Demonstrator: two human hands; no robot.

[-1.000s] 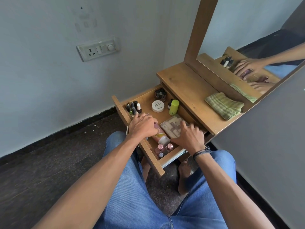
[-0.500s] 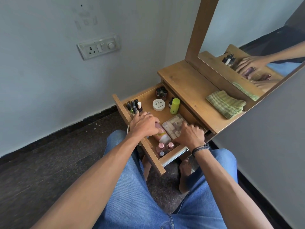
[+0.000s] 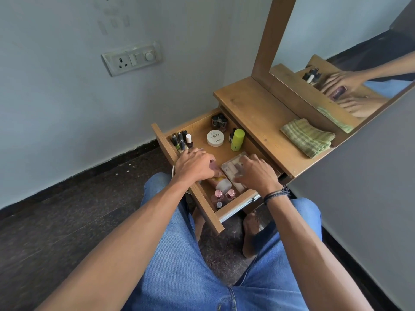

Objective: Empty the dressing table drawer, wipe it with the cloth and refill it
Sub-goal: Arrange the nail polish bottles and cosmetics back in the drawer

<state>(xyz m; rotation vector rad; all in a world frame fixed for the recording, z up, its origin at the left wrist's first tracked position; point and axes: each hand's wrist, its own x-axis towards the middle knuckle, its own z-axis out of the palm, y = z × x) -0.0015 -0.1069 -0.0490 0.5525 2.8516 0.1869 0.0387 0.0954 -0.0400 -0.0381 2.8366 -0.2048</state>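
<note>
White jar lid [image 3: 215, 138]: you can read "NAIL POLISH" in dark capitals.
Same lid, larger word below: you read it as "zudio".
Lid's small middle line: too fine for you to read.
Nail bottles [image 3: 182, 141]: their labels are illegible.

Setting: a home, most likely a bedroom or dressing corner.

Evidence:
- Low wooden dressing table [image 3: 258, 108] with a framed mirror [image 3: 336, 37] rising from its back edge, set in a corner of painted walls.
- Open drawer [image 3: 163, 140] holds cosmetics: nail polish bottles [image 3: 180, 140], a white jar [image 3: 215, 138] labelled nail polish, a green tube [image 3: 237, 140].
- Folded checked cloth [image 3: 306, 136] on the top.
- Domestic socket plate [image 3: 132, 58] with switch and dial on the wall.
- Dark speckled stone floor [image 3: 67, 209], black skirting [image 3: 89, 173].
- Person seated in jeans, bare feet [image 3: 250, 234].
</note>
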